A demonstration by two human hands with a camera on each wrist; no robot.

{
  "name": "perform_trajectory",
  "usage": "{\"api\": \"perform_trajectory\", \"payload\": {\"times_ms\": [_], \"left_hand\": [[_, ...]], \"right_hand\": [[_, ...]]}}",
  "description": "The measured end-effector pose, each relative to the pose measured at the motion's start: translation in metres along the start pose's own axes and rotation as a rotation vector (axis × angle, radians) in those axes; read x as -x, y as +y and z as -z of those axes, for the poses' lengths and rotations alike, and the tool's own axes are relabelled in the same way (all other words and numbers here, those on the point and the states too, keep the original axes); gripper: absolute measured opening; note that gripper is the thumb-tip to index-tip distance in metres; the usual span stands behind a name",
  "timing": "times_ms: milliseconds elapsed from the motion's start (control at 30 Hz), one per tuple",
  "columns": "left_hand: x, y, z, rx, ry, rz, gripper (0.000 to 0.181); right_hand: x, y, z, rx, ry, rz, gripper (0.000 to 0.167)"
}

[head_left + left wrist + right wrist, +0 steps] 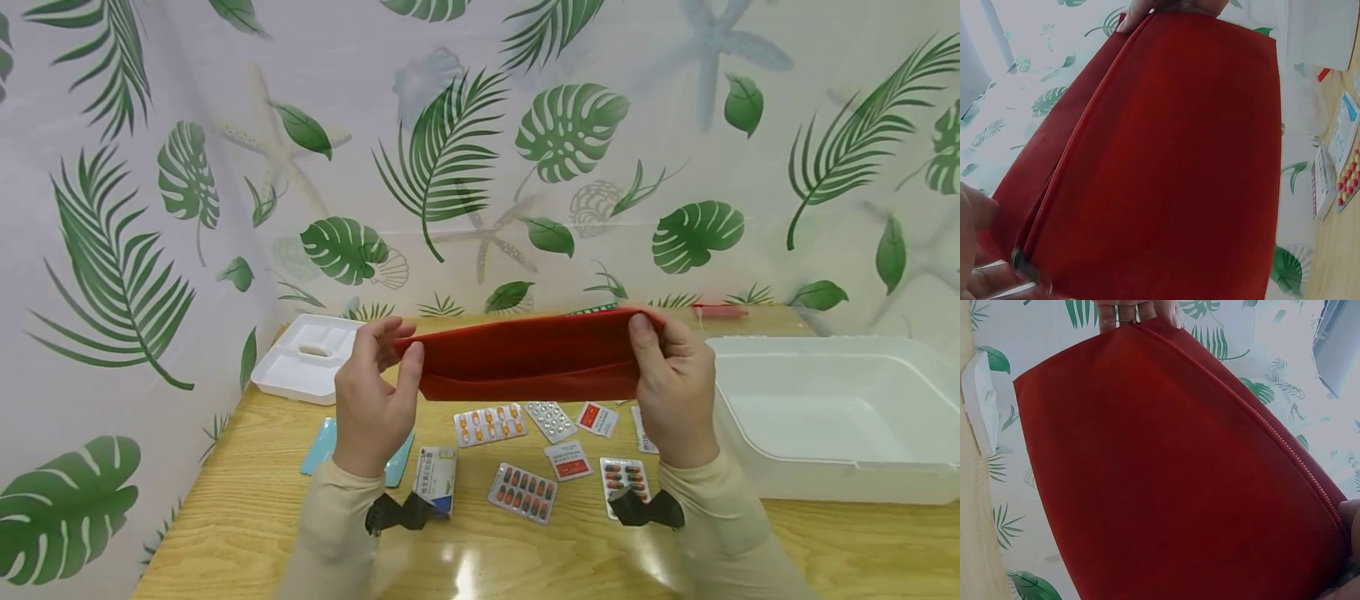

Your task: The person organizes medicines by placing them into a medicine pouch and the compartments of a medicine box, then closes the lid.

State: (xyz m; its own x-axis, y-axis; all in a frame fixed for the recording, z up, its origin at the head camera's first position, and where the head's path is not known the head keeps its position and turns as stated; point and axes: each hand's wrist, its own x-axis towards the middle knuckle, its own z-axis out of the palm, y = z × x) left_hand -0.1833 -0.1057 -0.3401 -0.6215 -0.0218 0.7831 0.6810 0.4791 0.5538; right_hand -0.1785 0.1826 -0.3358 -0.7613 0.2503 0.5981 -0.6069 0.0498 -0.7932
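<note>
A flat red fabric pouch [528, 360] with a zip along its upper edge is held up above the table between both hands. My left hand [375, 408] pinches its left end between thumb and fingers. At the opposite end, my right hand [678, 392] grips the corner, thumb on the near face. Zip teeth [1300, 459] run along the edge in the right wrist view. A small metal zip pull [1020, 261] hangs by the left hand in the left wrist view. The inside of the pouch cannot be seen.
Below lie blister packs of capsules [522, 493], [491, 425] and tablets [551, 421], small red-and-white sachets [568, 462], a medicine box [436, 479] and a light-blue packet [318, 447]. A white compartment tray [273, 375] stands left, a large white bin [840, 479] right.
</note>
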Motion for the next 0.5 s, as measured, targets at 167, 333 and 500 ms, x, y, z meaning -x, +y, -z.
{"api": "perform_trajectory", "payload": {"times_ms": [167, 333, 500], "left_hand": [[-0.001, -0.014, 0.015, -0.090, 0.017, 0.021, 0.022], [0.001, -0.026, 0.029, -0.250, -0.011, 0.100, 0.022], [0.006, -0.043, 0.042, -0.510, -0.213, 0.313, 0.029]], "right_hand": [[0.000, 0.003, 0.003, 0.004, 0.040, 0.018, 0.023], [0.001, 0.007, 0.007, 0.031, 0.061, -0.012, 0.025], [0.001, 0.012, 0.011, 0.076, 0.093, -0.035, 0.027]]}}
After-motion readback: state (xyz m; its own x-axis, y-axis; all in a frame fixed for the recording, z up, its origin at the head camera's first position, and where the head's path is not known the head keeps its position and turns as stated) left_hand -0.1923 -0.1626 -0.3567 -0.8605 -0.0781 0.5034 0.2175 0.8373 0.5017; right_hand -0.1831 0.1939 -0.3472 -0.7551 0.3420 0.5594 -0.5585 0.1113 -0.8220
